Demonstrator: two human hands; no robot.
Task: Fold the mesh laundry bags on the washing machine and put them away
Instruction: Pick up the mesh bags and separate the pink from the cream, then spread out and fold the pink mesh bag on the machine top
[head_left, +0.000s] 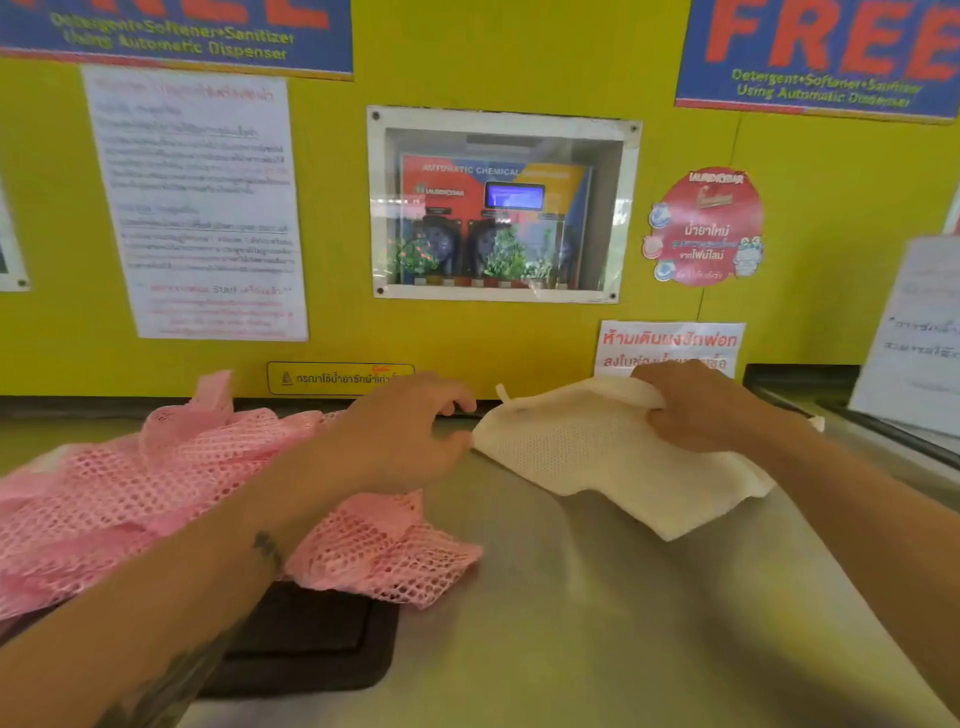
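Note:
A white fine-mesh laundry bag (613, 457) lies partly folded on the steel washing machine top (597, 623), right of centre. My right hand (706, 405) grips its far right edge, bunching the fabric. My left hand (410, 431) pinches the bag's left corner with thumb and fingers. A pink wide-mesh laundry bag (130, 499) lies crumpled on the left, under my left forearm, one flap reaching toward the centre.
A black rubber lid (322, 639) is set into the machine top, partly under the pink bag. A yellow wall (337, 208) with posters and a glass-fronted dispenser window (498, 208) stands right behind. A neighbouring machine edge (883, 431) is at the right.

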